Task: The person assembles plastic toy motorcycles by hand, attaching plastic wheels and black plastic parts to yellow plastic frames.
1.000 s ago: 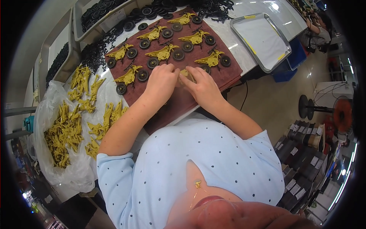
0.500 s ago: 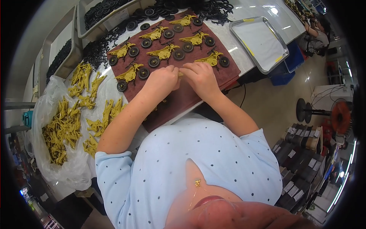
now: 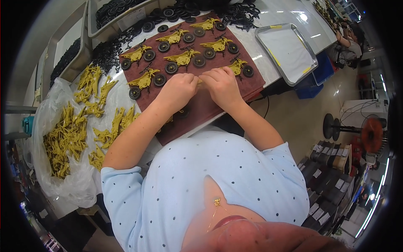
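Over the near part of a maroon cloth [image 3: 170, 133], my left hand [image 3: 180, 89] and my right hand [image 3: 221, 88] meet, fingers closed. Between their fingertips shows a sliver of a yellow plastic piece [image 3: 200, 81]; most of it is hidden. Yellow toy motorbikes [image 3: 181, 58] with black wheels lie in rows on the cloth beyond my hands. One toy motorbike [image 3: 238, 66] is partly covered by my right hand. Near my left wrist, a dark wheel [image 3: 183, 112] is partly in view.
To the left, loose yellow frames [image 3: 114, 129] lie beside a clear plastic bag [image 3: 79, 191] full of more. Bins of black parts [image 3: 119, 12] stand at the far left, with black wheels [image 3: 163, 28] nearby. A metal tray [image 3: 289, 54] sits at the right. A fan [image 3: 372, 134] stands beyond.
My hands stay together at the same spot with only slight finger movement. The whole view has tilted and shifted a little.
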Tool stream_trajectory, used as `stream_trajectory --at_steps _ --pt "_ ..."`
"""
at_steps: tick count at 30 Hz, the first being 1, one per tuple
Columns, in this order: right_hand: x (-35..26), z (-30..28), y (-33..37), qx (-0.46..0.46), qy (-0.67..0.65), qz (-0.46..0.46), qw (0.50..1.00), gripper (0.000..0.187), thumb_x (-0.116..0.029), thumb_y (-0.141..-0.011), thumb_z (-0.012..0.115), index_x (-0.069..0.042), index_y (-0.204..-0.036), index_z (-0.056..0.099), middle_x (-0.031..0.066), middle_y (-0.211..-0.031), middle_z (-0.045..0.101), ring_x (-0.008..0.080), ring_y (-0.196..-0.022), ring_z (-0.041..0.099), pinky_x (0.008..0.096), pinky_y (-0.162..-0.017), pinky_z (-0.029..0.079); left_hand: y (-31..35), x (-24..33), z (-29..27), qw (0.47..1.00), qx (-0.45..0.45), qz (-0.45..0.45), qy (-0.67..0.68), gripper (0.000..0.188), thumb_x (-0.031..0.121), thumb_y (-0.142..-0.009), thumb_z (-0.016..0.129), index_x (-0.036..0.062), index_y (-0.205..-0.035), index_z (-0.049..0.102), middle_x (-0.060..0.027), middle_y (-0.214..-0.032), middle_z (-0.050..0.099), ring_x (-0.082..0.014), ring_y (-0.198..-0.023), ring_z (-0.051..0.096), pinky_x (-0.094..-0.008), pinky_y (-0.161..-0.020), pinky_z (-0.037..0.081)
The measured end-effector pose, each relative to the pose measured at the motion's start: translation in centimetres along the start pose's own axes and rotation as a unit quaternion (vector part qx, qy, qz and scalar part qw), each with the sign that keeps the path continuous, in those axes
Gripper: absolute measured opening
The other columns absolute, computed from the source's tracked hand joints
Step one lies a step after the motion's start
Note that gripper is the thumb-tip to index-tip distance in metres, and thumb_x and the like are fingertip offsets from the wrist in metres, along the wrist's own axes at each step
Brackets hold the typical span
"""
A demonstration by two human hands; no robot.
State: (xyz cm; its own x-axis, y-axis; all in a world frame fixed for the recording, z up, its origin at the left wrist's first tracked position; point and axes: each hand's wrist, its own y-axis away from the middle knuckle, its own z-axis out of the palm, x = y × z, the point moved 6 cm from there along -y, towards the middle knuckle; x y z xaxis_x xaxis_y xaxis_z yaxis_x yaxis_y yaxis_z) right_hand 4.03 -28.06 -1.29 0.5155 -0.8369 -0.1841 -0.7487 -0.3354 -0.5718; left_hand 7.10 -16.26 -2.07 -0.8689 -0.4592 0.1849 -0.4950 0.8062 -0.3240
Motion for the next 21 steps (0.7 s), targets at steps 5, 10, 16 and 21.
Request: stream_trajectory --at_steps 5,10,16,21 --pt "0.02 -0.31 -0.35 -0.012 -0.001 -0.012 1.000 0.022 -0.012 -0.073 0.064 -0.008 -0.095 0.065 0.0013 -0.095 0.064 0.0183 -0.091 0.060 0.0370 -0.085 0.040 0.01 -0.11 0.32 1.000 -0.021 0.001 -0.017 0.029 0.011 -0.078 0.066 -0.0038 -0.102 0.061 -0.0117 -0.093 0.060 -0.0269 -0.086 0.060 -0.0360 -0.078 0.049" --pt "-0.32 -0.51 -0.21 -0.002 -0.003 -0.041 0.999 0.020 -0.013 -0.074 0.063 -0.008 -0.093 0.065 0.0018 -0.096 0.064 0.0183 -0.092 0.060 0.0369 -0.086 0.040 0.52 0.21 0.64 0.998 -0.014 0.011 -0.053 0.027 0.014 -0.080 0.062 -0.0053 -0.098 0.060 -0.0112 -0.089 0.057 -0.0259 -0.083 0.058 -0.0349 -0.078 0.048" --pt "-0.39 -0.22 0.02 0.013 0.026 -0.072 0.997 0.021 -0.010 -0.074 0.060 -0.008 -0.094 0.065 0.0025 -0.098 0.065 0.0188 -0.094 0.060 0.0370 -0.086 0.041 0.36 0.58 0.91 0.993 -0.042 0.021 -0.109 0.026 0.014 -0.080 0.060 -0.0051 -0.096 0.060 -0.0105 -0.086 0.054 -0.0248 -0.082 0.057 -0.0335 -0.077 0.046" --pt "-0.25 0.07 0.26 -0.004 0.023 -0.038 0.999 0.022 -0.009 -0.074 0.063 -0.010 -0.096 0.066 0.0014 -0.098 0.066 0.0187 -0.096 0.060 0.0359 -0.089 0.038 0.66 0.29 0.78 0.998 -0.012 0.031 -0.055 0.025 0.014 -0.078 0.063 -0.0042 -0.096 0.060 -0.0105 -0.088 0.056 -0.0253 -0.084 0.058 -0.0342 -0.078 0.047"
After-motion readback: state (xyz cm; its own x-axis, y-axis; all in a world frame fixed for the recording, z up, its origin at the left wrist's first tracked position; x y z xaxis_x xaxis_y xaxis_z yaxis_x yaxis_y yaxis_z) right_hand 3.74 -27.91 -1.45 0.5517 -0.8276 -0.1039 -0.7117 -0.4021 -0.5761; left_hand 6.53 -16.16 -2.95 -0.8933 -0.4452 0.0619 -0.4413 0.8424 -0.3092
